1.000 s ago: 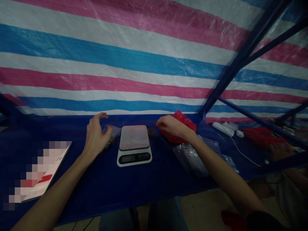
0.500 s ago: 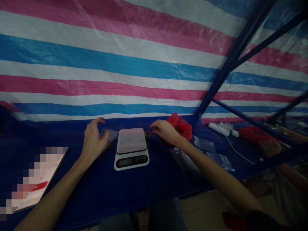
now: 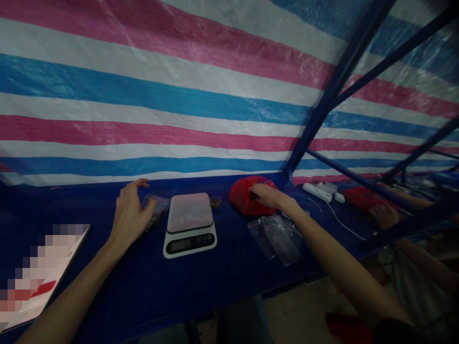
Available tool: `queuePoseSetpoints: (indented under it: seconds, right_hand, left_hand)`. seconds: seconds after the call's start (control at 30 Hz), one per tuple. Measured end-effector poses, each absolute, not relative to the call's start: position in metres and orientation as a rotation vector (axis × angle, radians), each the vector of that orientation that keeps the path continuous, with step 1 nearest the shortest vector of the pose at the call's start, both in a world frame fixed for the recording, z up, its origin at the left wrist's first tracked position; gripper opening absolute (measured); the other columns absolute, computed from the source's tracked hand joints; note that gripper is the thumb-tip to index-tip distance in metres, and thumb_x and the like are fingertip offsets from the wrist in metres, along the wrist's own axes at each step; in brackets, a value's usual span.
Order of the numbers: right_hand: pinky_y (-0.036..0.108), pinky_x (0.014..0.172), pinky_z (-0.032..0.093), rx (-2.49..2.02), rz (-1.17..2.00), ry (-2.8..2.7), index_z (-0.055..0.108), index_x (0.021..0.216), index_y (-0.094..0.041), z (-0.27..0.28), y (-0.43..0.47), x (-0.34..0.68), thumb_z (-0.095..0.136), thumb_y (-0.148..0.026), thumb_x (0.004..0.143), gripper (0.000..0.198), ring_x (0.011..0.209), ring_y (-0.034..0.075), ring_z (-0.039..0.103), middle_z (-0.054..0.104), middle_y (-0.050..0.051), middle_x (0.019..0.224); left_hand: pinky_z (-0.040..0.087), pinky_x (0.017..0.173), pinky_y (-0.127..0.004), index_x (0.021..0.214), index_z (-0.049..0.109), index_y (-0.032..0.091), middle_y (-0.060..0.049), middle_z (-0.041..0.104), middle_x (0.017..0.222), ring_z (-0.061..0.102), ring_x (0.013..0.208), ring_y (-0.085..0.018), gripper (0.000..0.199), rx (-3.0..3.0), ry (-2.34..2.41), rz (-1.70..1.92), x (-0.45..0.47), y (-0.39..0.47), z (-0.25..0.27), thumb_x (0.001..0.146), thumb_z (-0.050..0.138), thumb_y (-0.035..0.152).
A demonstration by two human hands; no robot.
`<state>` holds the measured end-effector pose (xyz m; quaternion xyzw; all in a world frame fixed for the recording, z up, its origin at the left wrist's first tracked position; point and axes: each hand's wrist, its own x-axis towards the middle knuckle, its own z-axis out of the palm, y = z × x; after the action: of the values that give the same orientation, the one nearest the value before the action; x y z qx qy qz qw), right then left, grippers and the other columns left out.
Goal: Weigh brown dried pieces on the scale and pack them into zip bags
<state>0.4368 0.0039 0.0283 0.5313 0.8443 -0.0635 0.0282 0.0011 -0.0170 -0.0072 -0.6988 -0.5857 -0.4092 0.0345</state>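
Striped plastic sheet (image 3: 150, 110) in pink, white and blue hangs behind a dark blue worktop (image 3: 201, 291); blue metal frame (image 3: 310, 126) crosses it on the right. Light dim. Kitchen scale (image 3: 190, 224) sits mid-worktop, pale plate bare, display towards the wearer; digits too faint to read. Small cup (image 3: 215, 201) with brownish bits just right of the plate. Left hand (image 3: 131, 212) left of the scale, thumb and fingers apart, beside a small clear bag (image 3: 160, 204) with dark pieces in it; whether the thumb touches the bag, cannot tell. Right hand (image 3: 267, 196) at the red bag (image 3: 242, 198), right of the cup, fingertips at its opening; whether they are closed on anything, cannot tell. Several flat clear bags (image 3: 281, 239) overlap just in front of the red one. Flat pale panel (image 3: 46, 286) at far left, partly pixelated. Farther right: white power strip (image 3: 317, 192), pale cord (image 3: 344, 222), a co-worker's hand (image 3: 385, 217) near a second red bag (image 3: 362, 198).
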Motion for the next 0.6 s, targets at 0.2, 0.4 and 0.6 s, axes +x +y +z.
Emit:
queuePoseSetpoints:
  seconds: [0.2,0.4,0.6]
  right_hand:
    - [0.027,0.078,0.046,1.623,-0.273,2.792,0.073,0.088,-0.014,0.035,0.011,0.453,0.059,0.0,0.081,0.021,0.085,0.019,0.067,0.075,0.008,0.091]
    - [0.03,0.081,0.046,1.568,-0.21,3.03,0.075,0.093,-0.014,0.074,0.004,0.438,0.057,-0.005,0.089,0.02,0.088,0.02,0.065,0.073,0.01,0.095]
    - [0.03,0.085,0.046,1.249,-0.261,3.195,0.077,0.099,-0.014,0.068,0.005,0.356,0.058,-0.011,0.095,0.019,0.091,0.019,0.064,0.073,0.009,0.098]
  left_hand:
    - [0.047,0.102,-0.055,0.133,0.049,0.019,-0.014,0.063,0.126,0.057,0.12,-0.037,0.051,-2.155,-1.799,-1.246,-0.002,-0.014,-0.011,0.084,0.054,0.027]
    - [0.046,0.104,-0.053,0.131,0.05,0.02,-0.013,0.063,0.126,0.057,0.122,-0.036,0.048,-2.172,-1.776,-1.264,0.001,-0.015,-0.01,0.083,0.055,0.027]
    - [0.045,0.104,-0.053,0.131,0.048,0.021,-0.012,0.063,0.125,0.057,0.122,-0.036,0.048,-2.157,-1.789,-1.286,0.003,-0.018,-0.008,0.084,0.054,0.027]
